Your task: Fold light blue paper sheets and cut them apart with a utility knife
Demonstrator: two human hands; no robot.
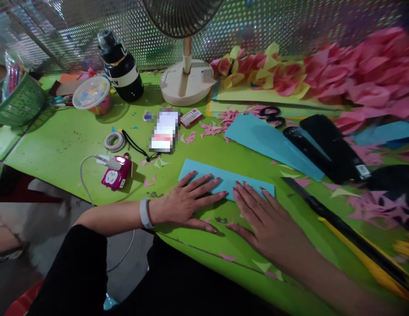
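A folded strip of blue paper (197, 169) lies flat on the green table near its front edge. My left hand (182, 202) rests on the strip's left half, fingers spread and stretched out. Pressed flat on the right half is my right hand (263, 219), its fingers extended and its thumb apart. Parts of the strip's lower edge are hidden under both hands. Just beyond the right hand lies another blue paper piece (257, 136), partly beside a black stapler (329, 145). A knife-like tool with a dark blade and yellow handle (349, 245) lies right of the right hand.
A phone (164, 131), a tape roll (114, 141), a magenta plug adapter (117, 173) with a cable, and scissors (272, 115) lie around. Behind stand a black bottle (123, 72), a lidded tub (92, 94) and a fan (182, 83). Pink paper flowers (362, 74) pile at right.
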